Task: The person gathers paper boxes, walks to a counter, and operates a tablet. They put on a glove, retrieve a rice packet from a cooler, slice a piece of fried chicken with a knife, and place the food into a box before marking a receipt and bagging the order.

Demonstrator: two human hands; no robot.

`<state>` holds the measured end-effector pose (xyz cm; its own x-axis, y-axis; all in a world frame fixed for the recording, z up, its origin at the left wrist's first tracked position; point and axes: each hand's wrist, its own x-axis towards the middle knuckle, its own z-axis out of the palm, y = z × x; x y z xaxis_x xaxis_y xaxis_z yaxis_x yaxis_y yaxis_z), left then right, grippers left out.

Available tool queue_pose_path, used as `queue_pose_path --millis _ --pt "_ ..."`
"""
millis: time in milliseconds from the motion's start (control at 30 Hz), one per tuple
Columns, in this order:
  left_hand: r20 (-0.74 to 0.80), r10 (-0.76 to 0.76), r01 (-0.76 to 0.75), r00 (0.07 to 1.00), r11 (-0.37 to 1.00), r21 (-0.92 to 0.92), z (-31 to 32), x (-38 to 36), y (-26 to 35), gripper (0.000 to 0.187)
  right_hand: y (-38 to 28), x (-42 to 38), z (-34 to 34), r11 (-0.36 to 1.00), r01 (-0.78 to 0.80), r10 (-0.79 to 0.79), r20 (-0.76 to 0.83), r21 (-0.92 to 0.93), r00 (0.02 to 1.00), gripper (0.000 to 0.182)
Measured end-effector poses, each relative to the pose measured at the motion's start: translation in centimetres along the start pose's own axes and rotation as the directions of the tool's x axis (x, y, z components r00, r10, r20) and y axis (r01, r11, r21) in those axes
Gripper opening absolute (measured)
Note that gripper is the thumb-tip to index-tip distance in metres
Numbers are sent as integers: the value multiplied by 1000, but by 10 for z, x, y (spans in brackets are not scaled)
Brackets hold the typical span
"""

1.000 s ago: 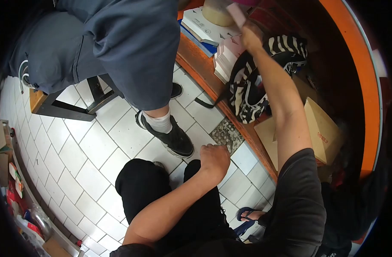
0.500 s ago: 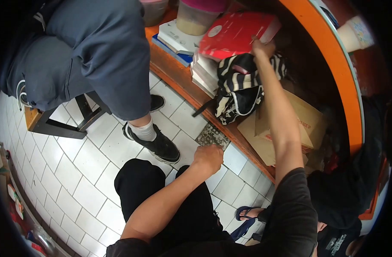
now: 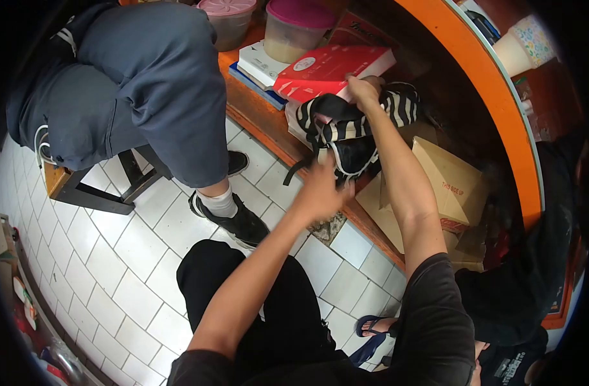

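Note:
A red box lies tilted on the shelf, above a black-and-white striped bag. My right hand is at the box's lower right edge, fingers closed on it. Below the bag, my left hand is lifted near the shelf edge, its fingers apart and blurred by motion, with nothing visible in it. Left of the red box are a white box and a tub with a purple lid.
An open cardboard box sits right of the bag. The orange table edge curves overhead, with a patterned cup beyond. At left a person in grey trousers sits on a stool. Another person is at the right.
The red box has shifted left and slightly down with my right hand. My left hand has risen toward the bag and its fingers have opened.

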<state>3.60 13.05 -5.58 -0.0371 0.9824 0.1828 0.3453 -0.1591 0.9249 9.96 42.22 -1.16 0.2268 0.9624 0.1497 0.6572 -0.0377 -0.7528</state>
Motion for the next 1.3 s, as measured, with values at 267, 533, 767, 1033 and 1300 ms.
queue_pose_path --millis 267,533,767,1033,1300 --pt "-503 -56 91 863 995 45 12 61 -22 35 -33 -74 -22 999 31 -33 -35 -36 999 81" --pt "-88 44 -46 995 999 -18 21 50 -51 21 -49 -33 3 935 -75 145 -181 346 973 53" --pt "264 -143 206 954 -328 -922 -29 55 -97 55 -24 -145 -125 547 27 -110 40 837 993 26" --pt "277 -42 254 960 -283 -925 -63 29 -125 59 39 -289 -258 534 -98 -31 135 840 990 46" --pt "256 106 72 961 795 -602 -116 -39 119 70 144 -382 -325 486 -112 119 61 867 991 53"
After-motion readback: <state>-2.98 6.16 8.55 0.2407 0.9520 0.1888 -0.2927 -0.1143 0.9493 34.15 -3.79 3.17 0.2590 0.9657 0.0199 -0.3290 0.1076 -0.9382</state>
